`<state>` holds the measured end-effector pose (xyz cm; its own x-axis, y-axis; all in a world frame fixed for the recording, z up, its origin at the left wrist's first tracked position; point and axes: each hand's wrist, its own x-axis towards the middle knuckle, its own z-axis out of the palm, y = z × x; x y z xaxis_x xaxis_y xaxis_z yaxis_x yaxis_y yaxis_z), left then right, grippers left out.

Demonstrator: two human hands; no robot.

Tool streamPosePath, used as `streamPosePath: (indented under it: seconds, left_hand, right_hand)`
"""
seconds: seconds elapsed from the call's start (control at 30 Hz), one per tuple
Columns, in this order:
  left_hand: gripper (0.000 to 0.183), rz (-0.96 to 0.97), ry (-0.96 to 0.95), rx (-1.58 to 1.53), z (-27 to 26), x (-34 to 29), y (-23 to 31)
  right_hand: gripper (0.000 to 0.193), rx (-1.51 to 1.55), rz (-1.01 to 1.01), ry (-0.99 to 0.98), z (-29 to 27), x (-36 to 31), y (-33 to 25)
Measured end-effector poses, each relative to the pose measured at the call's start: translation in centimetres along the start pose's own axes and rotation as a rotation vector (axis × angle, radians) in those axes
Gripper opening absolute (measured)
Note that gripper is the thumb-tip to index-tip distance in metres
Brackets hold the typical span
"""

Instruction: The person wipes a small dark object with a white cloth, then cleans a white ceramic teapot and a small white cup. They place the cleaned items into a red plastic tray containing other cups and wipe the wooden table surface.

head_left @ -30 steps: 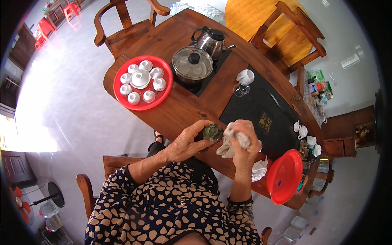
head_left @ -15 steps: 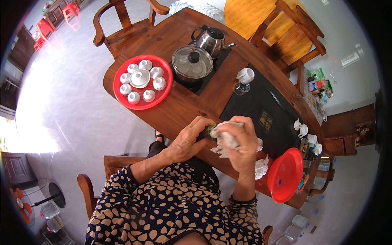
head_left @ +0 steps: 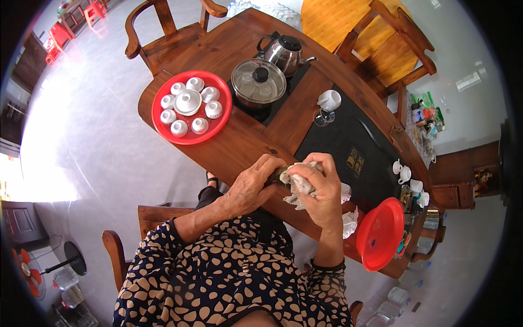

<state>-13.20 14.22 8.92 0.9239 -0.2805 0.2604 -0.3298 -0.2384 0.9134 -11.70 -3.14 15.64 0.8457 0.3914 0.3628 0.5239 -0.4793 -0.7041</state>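
Note:
Over the table's near edge, my left hand (head_left: 249,184) is curled round a small dark, greenish object (head_left: 279,174), mostly hidden by the fingers, so its kind does not show. My right hand (head_left: 324,196) grips a crumpled whitish cloth (head_left: 299,187) and presses it against that object. Beyond the hands, a white cup (head_left: 329,100) lies tipped beside a small clear glass vessel (head_left: 323,117) on the black tea tray (head_left: 348,139). To the left, a red round tray (head_left: 204,136) carries a white lidded bowl (head_left: 187,102) ringed by several upside-down white cups.
A lidded glass pot (head_left: 258,82) and a steel kettle (head_left: 282,53) stand at the back. A red basin (head_left: 381,234) leans at the right, near crumpled white tissue (head_left: 350,222). Small white cups (head_left: 404,174) line the far right edge. Wooden chairs (head_left: 169,46) surround the table.
The cloth and my right-hand fingers have shifted slightly against the held object, with the right fingers bunched tighter. The table items stay in place; the view has moved slightly.

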Motion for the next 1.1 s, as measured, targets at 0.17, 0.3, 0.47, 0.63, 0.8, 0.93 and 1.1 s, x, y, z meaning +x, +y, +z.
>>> streamPosePath:
  seconds: [0.17, 0.3, 0.47, 0.63, 0.8, 0.93, 1.1]
  left_hand:
    - [0.038, -0.035, 0.021, -0.079, -0.1, 0.3, 0.3]
    - [0.035, -0.178, 0.079, -0.226, 0.3, 0.4, 0.0]
    - [0.037, -0.194, 0.192, -0.251, 1.2, 0.5, -0.8]
    - [0.041, -0.316, 0.094, -0.461, 1.1, 0.2, -1.5]
    - [0.053, -0.588, -0.017, -0.846, 0.1, 0.5, -0.3]
    - [0.070, -0.414, -0.124, -0.828, -0.2, 0.1, -0.7]
    - [0.082, -0.274, -0.041, -0.656, 0.6, 0.2, -1.2]
  right_hand:
    - [0.033, -0.103, 0.087, 0.096, -0.7, -0.2, 1.7]
    - [0.034, -0.084, 0.013, 0.179, -0.3, 0.4, 0.1]
    - [0.038, -0.298, -0.073, 0.133, 1.6, 0.8, -0.9]
    - [0.034, -0.319, -0.114, 0.055, 2.0, 0.3, -1.4]
    - [0.036, -0.138, 0.011, 0.059, 1.2, 0.2, -0.2]
    - [0.040, -0.210, -0.026, 0.255, 1.9, 1.1, -0.8]
    - [0.042, -0.308, -0.172, 0.188, 3.7, 1.2, -1.5]
